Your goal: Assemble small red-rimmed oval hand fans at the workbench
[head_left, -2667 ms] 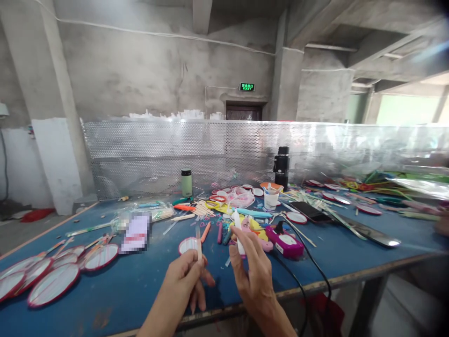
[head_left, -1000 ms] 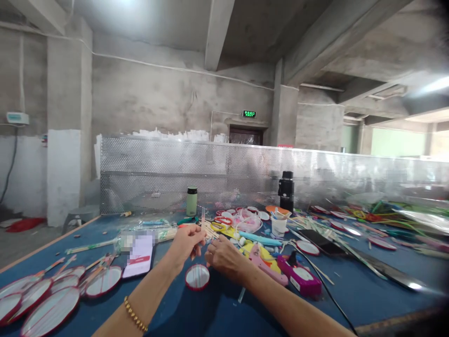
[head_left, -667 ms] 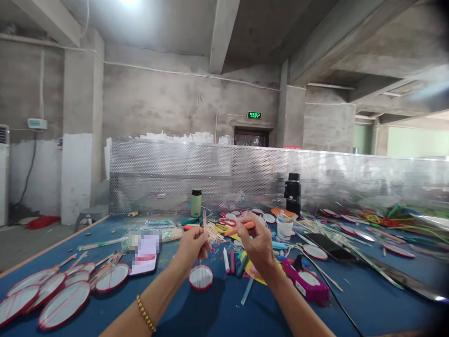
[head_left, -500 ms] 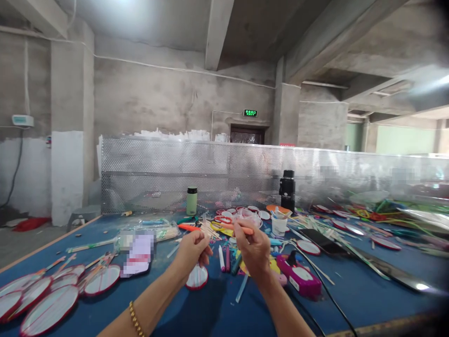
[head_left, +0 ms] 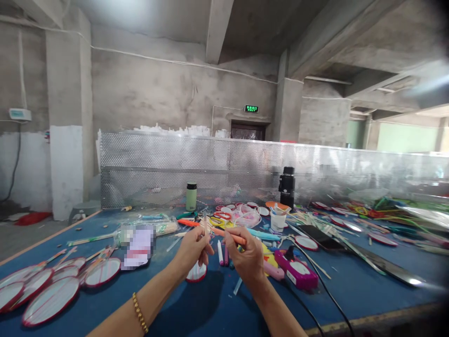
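Note:
My left hand point(head_left: 192, 249) is closed on a thin pale stick point(head_left: 205, 223) that points upward. My right hand point(head_left: 245, 255) is closed on an orange marker point(head_left: 229, 235), its tip aimed left at the stick. The two hands hover close together above the blue table point(head_left: 175, 309). A small round red-rimmed fan face point(head_left: 196, 274) lies on the table just below my left hand. A gold bead bracelet point(head_left: 139, 312) is on my left wrist.
Several red-rimmed fans point(head_left: 52, 288) lie at the left. A pink glue gun point(head_left: 296, 274) with a black cable sits right of my hands. A green flask point(head_left: 191, 196), a black flask point(head_left: 288, 187), a white cup point(head_left: 278, 220), a phone point(head_left: 317, 236) and loose sticks crowd the back, before a perforated metal screen point(head_left: 245, 164).
My right hand put down the white tube, reached to the table and picked up an orange marker. It has brought the marker left to the stick in my left hand.

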